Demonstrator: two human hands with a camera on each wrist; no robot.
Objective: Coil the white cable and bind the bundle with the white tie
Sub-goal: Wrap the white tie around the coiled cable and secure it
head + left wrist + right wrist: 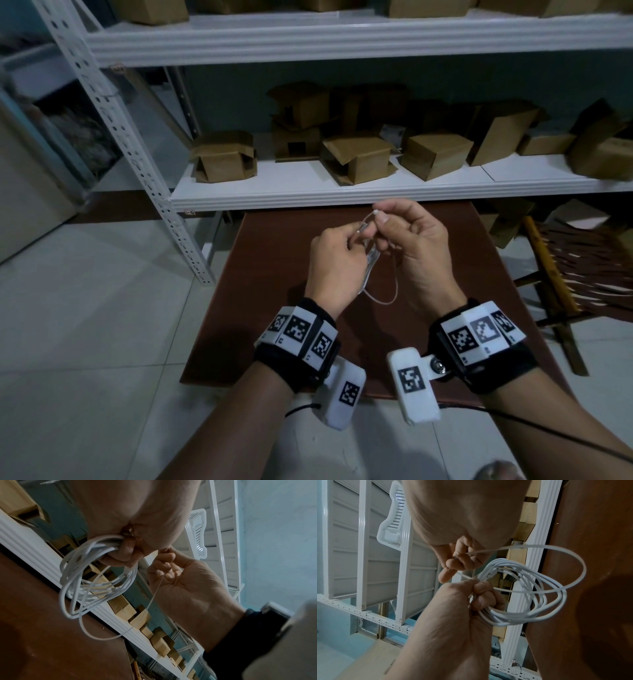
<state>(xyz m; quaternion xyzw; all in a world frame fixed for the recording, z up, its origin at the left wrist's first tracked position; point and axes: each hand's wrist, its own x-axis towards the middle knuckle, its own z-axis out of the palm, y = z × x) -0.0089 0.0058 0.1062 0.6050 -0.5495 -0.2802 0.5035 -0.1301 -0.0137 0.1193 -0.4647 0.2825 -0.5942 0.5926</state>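
The white cable [371,263] is a coil of several loops held above the brown table [267,281]. My left hand [337,257] grips the coil at one side, its fingers curled round the gathered strands [77,563]. Close on the right, my right hand [411,240] pinches the thin white tie [580,561] between thumb and fingers. From that pinch the tie runs out in a wide loop and comes back to the coil [530,609] by my left hand [462,608]. Its thin tail [155,595] hangs below my right hand [180,582].
A white metal shelf [342,195] with several cardboard boxes [222,157] stands right behind the table. Its perforated upright [137,154] slants down at the left. A wooden folding chair [565,274] lies at the right. Pale tiled floor [85,308] surrounds the table.
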